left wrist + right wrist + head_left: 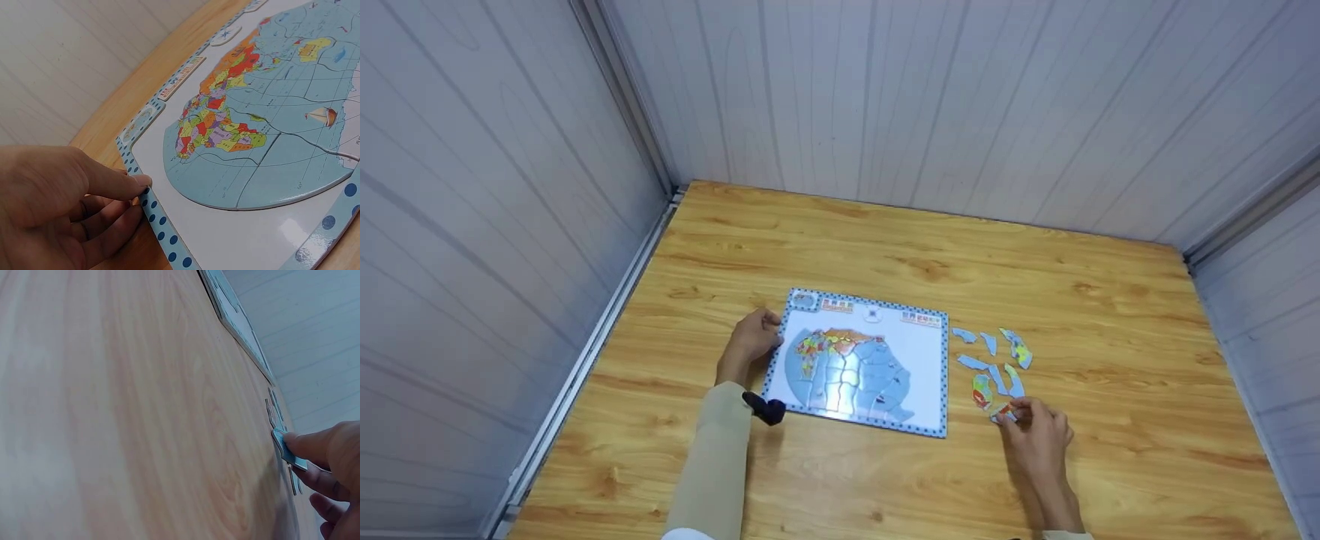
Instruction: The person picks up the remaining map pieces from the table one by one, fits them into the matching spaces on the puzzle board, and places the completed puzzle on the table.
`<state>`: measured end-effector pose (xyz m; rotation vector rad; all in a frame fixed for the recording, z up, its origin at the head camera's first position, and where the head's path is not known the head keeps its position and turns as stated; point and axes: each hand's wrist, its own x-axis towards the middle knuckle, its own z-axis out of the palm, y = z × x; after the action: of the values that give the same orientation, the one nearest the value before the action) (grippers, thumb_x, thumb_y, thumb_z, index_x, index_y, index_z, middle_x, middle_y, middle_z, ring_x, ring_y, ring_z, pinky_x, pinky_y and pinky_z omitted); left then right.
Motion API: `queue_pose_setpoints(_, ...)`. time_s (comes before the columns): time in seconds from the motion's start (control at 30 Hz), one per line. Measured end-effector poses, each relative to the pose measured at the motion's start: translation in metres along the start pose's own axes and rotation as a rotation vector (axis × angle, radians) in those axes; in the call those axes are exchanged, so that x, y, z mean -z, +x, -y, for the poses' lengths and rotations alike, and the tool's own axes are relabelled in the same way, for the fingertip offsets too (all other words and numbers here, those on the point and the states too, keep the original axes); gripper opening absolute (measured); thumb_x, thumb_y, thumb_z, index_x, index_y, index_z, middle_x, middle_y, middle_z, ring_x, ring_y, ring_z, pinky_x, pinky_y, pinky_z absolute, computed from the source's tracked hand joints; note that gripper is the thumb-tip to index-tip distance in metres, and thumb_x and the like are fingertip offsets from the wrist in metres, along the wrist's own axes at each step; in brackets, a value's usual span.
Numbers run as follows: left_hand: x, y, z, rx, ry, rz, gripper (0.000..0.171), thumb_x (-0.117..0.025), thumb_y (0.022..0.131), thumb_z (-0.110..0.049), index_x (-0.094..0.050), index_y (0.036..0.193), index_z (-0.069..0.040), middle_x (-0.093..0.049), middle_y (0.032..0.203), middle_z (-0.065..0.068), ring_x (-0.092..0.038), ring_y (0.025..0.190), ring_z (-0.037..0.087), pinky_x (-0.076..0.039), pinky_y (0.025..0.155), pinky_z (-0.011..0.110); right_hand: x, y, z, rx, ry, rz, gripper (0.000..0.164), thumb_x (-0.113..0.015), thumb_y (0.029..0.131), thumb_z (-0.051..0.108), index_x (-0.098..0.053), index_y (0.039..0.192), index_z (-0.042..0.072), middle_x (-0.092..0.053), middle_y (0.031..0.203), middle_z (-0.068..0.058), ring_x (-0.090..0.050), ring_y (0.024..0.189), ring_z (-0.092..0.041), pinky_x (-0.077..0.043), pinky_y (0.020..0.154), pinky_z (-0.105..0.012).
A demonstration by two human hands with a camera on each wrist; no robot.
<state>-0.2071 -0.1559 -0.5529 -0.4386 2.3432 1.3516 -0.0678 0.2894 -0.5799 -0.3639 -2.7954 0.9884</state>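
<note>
A world-map jigsaw board (928, 375) with a blue dotted border lies on the table, its map partly filled with pieces. At its left edge, my left hand (754, 335) holds the board, the thumb on the border and the other fingers against the side, as the left wrist view shows. To the right of the board, my right hand (1041, 435) pinches a puzzle piece (288, 450) between thumb and fingers. The held piece is tilted, close above the table. Just beyond that hand lie several loose pieces (973, 363), blue or blue with coloured land.
The wood-grain table (877, 480) meets a pale panel wall (840, 97) at the back. Another panel wall (487, 225) stands on the left, with a metal rail along its foot. A black strap (765, 409) sits at the left wrist.
</note>
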Motion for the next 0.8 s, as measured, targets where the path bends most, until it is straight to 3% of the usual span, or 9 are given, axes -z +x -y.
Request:
queue_pose_setpoints(0.2,0.0004,-0.0011,0.0,-0.009,-0.008,-0.003,0.03,-0.058,0.089,-0.003,-0.053,0.118,-0.009,-0.053,0.105,0.009,-0.051,0.098,0.023,-0.042,0.084,0.033,0.0001,0.0,-0.0014,0.042,-0.024,-0.016,0.032,-0.074,0.081,0.014,-0.068,0.112,0.012,-0.068,0.093,-0.011,-0.043,0.107,-0.033,-0.022,0.092,-0.054)
queue_pose_setpoints(0.4,0.0006,-0.0009,0.0005,-0.02,-0.003,-0.008,0.03,-0.058,0.089,-0.002,-0.054,0.118,-0.008,-0.054,0.105,0.01,-0.052,0.098,0.024,-0.043,0.085,0.033,0.0036,0.0001,-0.003,0.035,0.018,-0.015,0.021,-0.07,0.086,0.016,-0.071,0.106,0.013,-0.07,0.094,-0.011,-0.043,0.111,-0.034,-0.018,0.098,-0.059)
queue_pose_setpoints(0.63,0.0005,-0.0004,0.001,-0.021,0.002,-0.008,0.03,-0.058,0.089,-0.003,-0.054,0.117,-0.009,-0.054,0.106,0.01,-0.052,0.099,0.024,-0.043,0.085,0.034,0.0072,0.0017,-0.0029,-0.004,0.102,0.009,0.02,-0.068,0.088,0.018,-0.071,0.106,0.01,-0.07,0.103,-0.018,-0.043,0.11,-0.034,-0.016,0.1,-0.06)
queue_pose_setpoints(0.8,0.0,-0.0011,0.002,-0.057,0.025,-0.025,0.03,-0.06,0.088,-0.002,-0.054,0.116,-0.006,-0.054,0.105,0.01,-0.052,0.099,0.024,-0.043,0.086,0.034,0.0077,0.0036,0.0,0.021,0.179,-0.035,0.018,-0.069,0.087,0.014,-0.072,0.102,0.005,-0.069,0.1,-0.02,-0.047,0.108,-0.034,-0.029,0.095,-0.055)
